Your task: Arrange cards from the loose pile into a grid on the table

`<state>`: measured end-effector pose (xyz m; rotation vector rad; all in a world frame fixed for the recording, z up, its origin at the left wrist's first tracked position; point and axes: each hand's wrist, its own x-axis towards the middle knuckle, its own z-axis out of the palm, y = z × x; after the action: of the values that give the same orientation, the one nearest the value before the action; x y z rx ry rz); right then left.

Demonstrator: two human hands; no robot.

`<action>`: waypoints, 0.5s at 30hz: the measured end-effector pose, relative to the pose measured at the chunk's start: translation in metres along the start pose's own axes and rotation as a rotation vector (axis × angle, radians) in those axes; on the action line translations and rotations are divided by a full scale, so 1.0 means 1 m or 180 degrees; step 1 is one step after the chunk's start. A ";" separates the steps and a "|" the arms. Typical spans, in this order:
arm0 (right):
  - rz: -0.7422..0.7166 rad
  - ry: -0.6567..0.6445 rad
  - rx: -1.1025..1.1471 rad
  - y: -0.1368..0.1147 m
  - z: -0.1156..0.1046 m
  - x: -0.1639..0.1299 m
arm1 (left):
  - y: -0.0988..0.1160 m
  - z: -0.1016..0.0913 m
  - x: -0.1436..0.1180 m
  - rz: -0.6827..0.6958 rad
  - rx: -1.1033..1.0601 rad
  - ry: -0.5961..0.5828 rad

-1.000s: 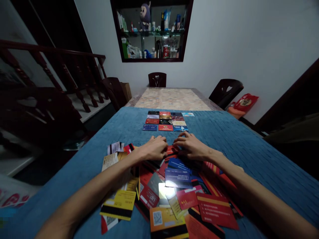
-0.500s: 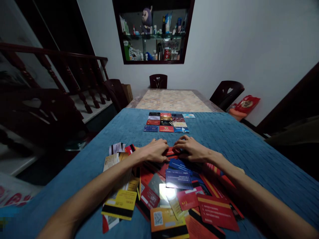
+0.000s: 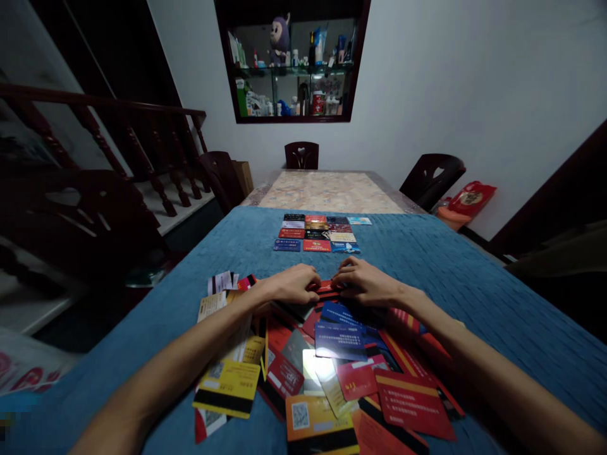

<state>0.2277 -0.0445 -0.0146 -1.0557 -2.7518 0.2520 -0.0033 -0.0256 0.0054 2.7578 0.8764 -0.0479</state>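
Note:
Both of my hands are at the far edge of a loose heap of plastic cards. A red card (image 3: 327, 289) lies between them, its ends hidden under my fingers. My left hand (image 3: 298, 283) has curled fingers on the card's left end, and my right hand (image 3: 364, 282) pinches at the right end. Nearer to me, a dark blue card (image 3: 340, 341) lies on the heap, with a yellow card (image 3: 227, 387), an orange card (image 3: 320, 422) and a red card with printed lines (image 3: 413, 403) around it. Beyond my hands, several cards (image 3: 316, 234) form neat rows.
A blue cloth (image 3: 417, 253) covers the near part of the table, and a patterned tabletop (image 3: 327, 189) shows beyond. Dark wooden chairs (image 3: 301, 155) stand around it. A wall cabinet (image 3: 294, 69) with bottles and a plush toy is behind, a railing (image 3: 118, 104) to the left.
My fingers have shifted slightly at the ends of the red card, the left ones curling more. The heap and the rows of cards look the same.

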 end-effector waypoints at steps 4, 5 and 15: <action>0.0002 0.0053 0.0076 0.000 -0.003 -0.001 | -0.008 -0.002 -0.001 0.0026 -0.0342 0.0017; 0.0003 0.0076 0.0075 0.000 -0.004 -0.001 | -0.009 -0.003 -0.001 0.0018 -0.0414 0.0031; -0.0038 0.0736 -0.0143 0.004 0.004 0.000 | -0.019 -0.010 -0.002 -0.0059 -0.0863 0.0281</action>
<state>0.2288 -0.0418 -0.0194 -1.0095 -2.5664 0.0616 -0.0159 -0.0094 0.0110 2.5150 0.8604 0.1776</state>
